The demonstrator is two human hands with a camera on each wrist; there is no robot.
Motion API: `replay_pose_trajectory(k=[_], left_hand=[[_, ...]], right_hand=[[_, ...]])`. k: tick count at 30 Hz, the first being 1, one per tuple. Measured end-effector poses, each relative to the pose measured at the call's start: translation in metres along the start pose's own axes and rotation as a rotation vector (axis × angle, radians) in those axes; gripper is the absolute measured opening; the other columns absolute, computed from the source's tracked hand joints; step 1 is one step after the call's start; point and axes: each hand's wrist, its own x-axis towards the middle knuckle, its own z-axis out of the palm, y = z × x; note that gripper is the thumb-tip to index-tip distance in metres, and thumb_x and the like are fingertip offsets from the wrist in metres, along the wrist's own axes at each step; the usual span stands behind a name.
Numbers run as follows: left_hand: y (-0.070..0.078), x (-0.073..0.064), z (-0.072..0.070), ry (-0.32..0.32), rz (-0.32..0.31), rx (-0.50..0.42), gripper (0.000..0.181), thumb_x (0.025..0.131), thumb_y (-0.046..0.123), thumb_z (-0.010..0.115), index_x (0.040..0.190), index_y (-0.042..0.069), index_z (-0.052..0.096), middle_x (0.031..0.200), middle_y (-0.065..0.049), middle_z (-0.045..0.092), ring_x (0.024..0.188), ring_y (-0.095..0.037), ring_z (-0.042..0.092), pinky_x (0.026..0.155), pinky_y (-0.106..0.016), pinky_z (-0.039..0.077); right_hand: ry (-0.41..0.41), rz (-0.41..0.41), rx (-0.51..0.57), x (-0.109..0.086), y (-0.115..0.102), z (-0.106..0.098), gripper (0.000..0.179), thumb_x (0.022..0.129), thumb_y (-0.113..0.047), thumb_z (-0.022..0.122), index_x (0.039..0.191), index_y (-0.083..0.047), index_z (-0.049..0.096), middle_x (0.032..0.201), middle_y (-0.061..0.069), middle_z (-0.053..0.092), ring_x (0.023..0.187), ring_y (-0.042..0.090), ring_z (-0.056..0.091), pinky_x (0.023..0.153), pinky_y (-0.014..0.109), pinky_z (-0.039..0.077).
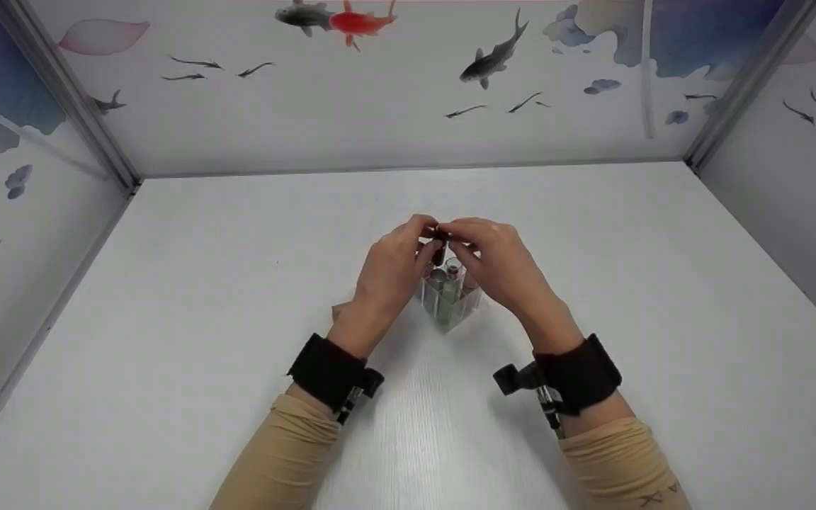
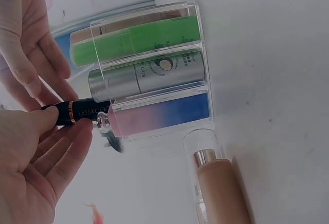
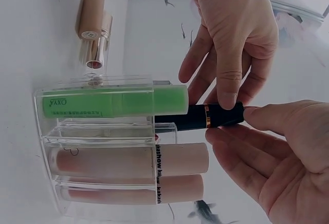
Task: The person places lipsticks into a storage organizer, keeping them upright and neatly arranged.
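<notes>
a tan bottle [image 2: 223, 193] on the white counter [image 1: 167, 319], a left hand [image 1: 390, 262] pinching a black tube [image 2: 85, 112], which was at the mouth of a clear holder [image 1: 448, 317] of cosmetics [image 2: 169, 70], a right hand [image 1: 500, 258] that also pinched the tube

Left hand [image 1: 392, 263] and right hand [image 1: 501, 259] partly hide the black tube [image 2: 93, 108].
The beige bottle [image 2: 223, 190] at left is cut by the left wrist view's edge; some print on the silver tube [image 2: 121, 82] is too small to read.
</notes>
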Motion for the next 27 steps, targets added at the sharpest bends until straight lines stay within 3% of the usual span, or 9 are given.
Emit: replay_pose_trajectory(k=[5, 18, 27], left_hand=[[-0.0009, -0.0011, 0.0022, -0.016, -0.012, 0.01, 0.017, 0.095, 0.02, 0.056, 0.109, 0.01, 0.058, 0.1, -0.005, 0.07, 0.088, -0.016, 0.068, 0.071, -0.026, 0.055], [0.0003, -0.0054, 0.0053, -0.044, -0.067, 0.146, 0.017, 0.094, 0.028, 0.058, 0.105, 0.015, 0.062, 0.096, 0.002, 0.071, 0.079, -0.012, 0.067, 0.065, -0.026, 0.053], [-0.0006, -0.0065, 0.0064, -0.052, -0.055, 0.161, 0.017, 0.095, 0.028, 0.056, 0.103, 0.014, 0.063, 0.091, 0.001, 0.072, 0.075, -0.012, 0.066, 0.063, -0.026, 0.052]], right_hand=[[-0.05, -0.009, -0.032, -0.0001, 0.0021, 0.0013, 0.023, 0.092, -0.004, 0.058, 0.112, -0.003, 0.068, 0.112, 0.011, 0.069, 0.101, 0.022, 0.066, 0.084, 0.035, 0.054], [-0.136, 0.018, -0.12, -0.0031, 0.0047, 0.0046, 0.027, 0.092, -0.006, 0.059, 0.118, -0.002, 0.064, 0.116, 0.013, 0.067, 0.11, 0.026, 0.062, 0.093, 0.041, 0.049], [-0.175, 0.047, -0.115, -0.0033, 0.0058, 0.0057, 0.027, 0.092, -0.007, 0.058, 0.119, -0.003, 0.064, 0.117, 0.012, 0.066, 0.111, 0.026, 0.061, 0.094, 0.041, 0.048]])
